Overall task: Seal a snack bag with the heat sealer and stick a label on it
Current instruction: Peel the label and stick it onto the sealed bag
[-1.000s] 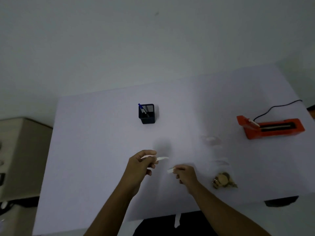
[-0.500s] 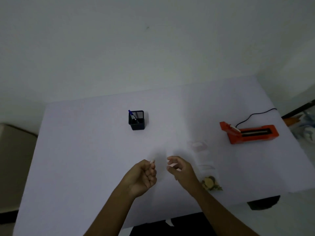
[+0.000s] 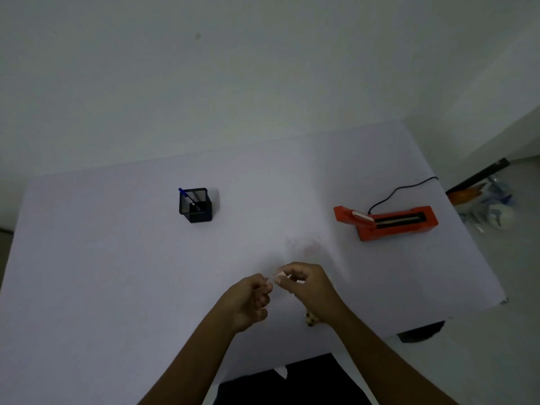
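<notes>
Both hands have closed in on each other since a moment ago, fingertips now meeting. Left hand (image 3: 248, 299) and right hand (image 3: 306, 285) both pinch a small white label (image 3: 276, 276) between them, held above the white table (image 3: 117, 287). Snack bag (image 3: 311, 319) sits on the table mostly hidden behind the right wrist, only a bit of it showing. Further back, the orange heat sealer (image 3: 388, 222) sits off to the right, and a black pen holder (image 3: 195, 205) with a blue pen (image 3: 187, 197) off to the left.

Both hands, left (image 3: 248, 299) and right (image 3: 306, 285), pinch a small label (image 3: 276, 278) near the bench (image 3: 117, 273) front, well short of the sealer (image 3: 388, 222).
</notes>
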The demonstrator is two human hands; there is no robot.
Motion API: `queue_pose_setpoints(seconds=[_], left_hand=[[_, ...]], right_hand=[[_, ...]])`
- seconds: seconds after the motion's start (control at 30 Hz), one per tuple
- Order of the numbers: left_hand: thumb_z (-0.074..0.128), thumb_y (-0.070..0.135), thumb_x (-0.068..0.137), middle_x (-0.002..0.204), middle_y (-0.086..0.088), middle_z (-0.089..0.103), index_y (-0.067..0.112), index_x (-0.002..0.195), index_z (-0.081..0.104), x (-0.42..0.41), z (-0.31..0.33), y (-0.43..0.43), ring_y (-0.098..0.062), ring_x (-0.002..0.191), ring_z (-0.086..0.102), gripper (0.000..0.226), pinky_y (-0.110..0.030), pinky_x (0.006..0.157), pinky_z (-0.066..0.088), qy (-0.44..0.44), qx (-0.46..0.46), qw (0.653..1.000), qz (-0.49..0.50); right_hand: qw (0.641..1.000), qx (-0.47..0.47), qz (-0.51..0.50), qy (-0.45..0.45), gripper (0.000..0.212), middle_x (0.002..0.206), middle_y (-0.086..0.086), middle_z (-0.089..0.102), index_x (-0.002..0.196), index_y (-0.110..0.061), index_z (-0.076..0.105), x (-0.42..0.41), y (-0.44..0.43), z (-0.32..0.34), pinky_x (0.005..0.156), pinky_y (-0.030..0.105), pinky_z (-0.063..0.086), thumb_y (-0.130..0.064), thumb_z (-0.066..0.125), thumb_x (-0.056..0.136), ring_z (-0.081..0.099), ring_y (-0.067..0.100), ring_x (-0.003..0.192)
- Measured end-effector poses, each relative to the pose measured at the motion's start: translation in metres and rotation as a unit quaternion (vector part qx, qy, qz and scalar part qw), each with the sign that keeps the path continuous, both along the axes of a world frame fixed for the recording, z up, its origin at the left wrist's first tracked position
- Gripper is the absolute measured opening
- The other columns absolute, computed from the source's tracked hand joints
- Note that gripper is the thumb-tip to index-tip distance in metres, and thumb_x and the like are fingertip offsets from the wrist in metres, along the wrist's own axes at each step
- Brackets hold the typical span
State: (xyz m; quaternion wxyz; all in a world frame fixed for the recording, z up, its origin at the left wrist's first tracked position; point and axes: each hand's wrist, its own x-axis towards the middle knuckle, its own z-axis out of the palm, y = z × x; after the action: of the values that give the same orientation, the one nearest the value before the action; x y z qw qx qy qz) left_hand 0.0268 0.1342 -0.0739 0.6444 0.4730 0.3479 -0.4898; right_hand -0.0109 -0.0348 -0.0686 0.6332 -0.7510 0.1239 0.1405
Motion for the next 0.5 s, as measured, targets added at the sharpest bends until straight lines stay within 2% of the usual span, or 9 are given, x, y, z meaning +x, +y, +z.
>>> queue_pose_setpoints(seconds=[0.13, 0.2, 0.27, 0.33, 0.4, 0.5], left_hand=[[0.058, 0.015, 0.085, 0.071, -0.004, 0.062, 0.006, 0.085, 0.065, -0.003, -0.008, -0.013, -0.014, 0.057, 0.044, 0.011, -0.027, 0.051, 0.035, -0.04, 0.042, 0.998, 0.011], [0.058, 0.019, 0.088, 0.081, -0.006, 0.067, 0.006, 0.092, 0.069, -0.004, -0.021, -0.011, -0.018, 0.065, 0.05, 0.016, -0.029, 0.054, 0.04, -0.117, 0.114, 0.987, -0.004], [0.058, 0.021, 0.091, 0.086, -0.005, 0.071, 0.012, 0.089, 0.07, -0.007, -0.042, 0.001, -0.02, 0.07, 0.057, 0.015, -0.029, 0.057, 0.044, -0.229, 0.224, 0.946, -0.046], [0.06, 0.019, 0.091, 0.088, 0.0, 0.071, 0.016, 0.089, 0.068, -0.012, -0.069, 0.021, -0.02, 0.078, 0.064, 0.009, -0.022, 0.061, 0.044, -0.319, 0.34, 0.876, -0.122], [0.063, 0.017, 0.088, 0.091, 0.001, 0.068, 0.018, 0.098, 0.066, -0.021, -0.097, 0.042, -0.02, 0.086, 0.065, 0.011, -0.021, 0.063, 0.043, -0.342, 0.404, 0.828, -0.184], [0.069, 0.023, 0.085, 0.104, -0.003, 0.064, 0.016, 0.114, 0.062, -0.037, -0.129, 0.065, -0.02, 0.092, 0.061, 0.031, -0.026, 0.075, 0.046, -0.339, 0.43, 0.799, -0.248]], right_hand=[[0.999, 0.015, -0.019, 0.036, 0.01, 0.064, -0.011, 0.067, 0.088, -0.006, 0.076, 0.0, -0.012, -0.015, 0.054, 0.015, 0.043, -0.012, 0.069, 0.09, 0.055, 0.002, 0.055], [0.996, 0.02, -0.039, 0.072, 0.013, 0.058, -0.009, 0.064, 0.089, -0.006, 0.076, 0.0, -0.016, -0.027, 0.048, 0.017, 0.04, -0.014, 0.067, 0.092, 0.05, 0.005, 0.051], [0.992, 0.03, -0.058, 0.113, 0.014, 0.06, -0.005, 0.065, 0.09, -0.008, 0.077, 0.001, -0.016, -0.041, 0.046, 0.022, 0.038, -0.013, 0.064, 0.093, 0.049, 0.011, 0.053], [0.985, 0.043, -0.075, 0.151, 0.015, 0.068, 0.002, 0.07, 0.093, -0.008, 0.077, 0.002, -0.012, -0.055, 0.046, 0.025, 0.038, -0.01, 0.063, 0.092, 0.05, 0.014, 0.055], [0.98, 0.032, -0.08, 0.179, 0.014, 0.069, 0.001, 0.071, 0.093, -0.006, 0.076, 0.004, -0.007, -0.07, 0.045, 0.024, 0.039, -0.009, 0.062, 0.092, 0.051, 0.013, 0.054], [0.973, -0.003, -0.063, 0.22, 0.012, 0.077, 0.011, 0.074, 0.088, -0.009, 0.076, 0.004, 0.005, -0.095, 0.044, 0.023, 0.04, -0.009, 0.064, 0.089, 0.052, 0.015, 0.055]])
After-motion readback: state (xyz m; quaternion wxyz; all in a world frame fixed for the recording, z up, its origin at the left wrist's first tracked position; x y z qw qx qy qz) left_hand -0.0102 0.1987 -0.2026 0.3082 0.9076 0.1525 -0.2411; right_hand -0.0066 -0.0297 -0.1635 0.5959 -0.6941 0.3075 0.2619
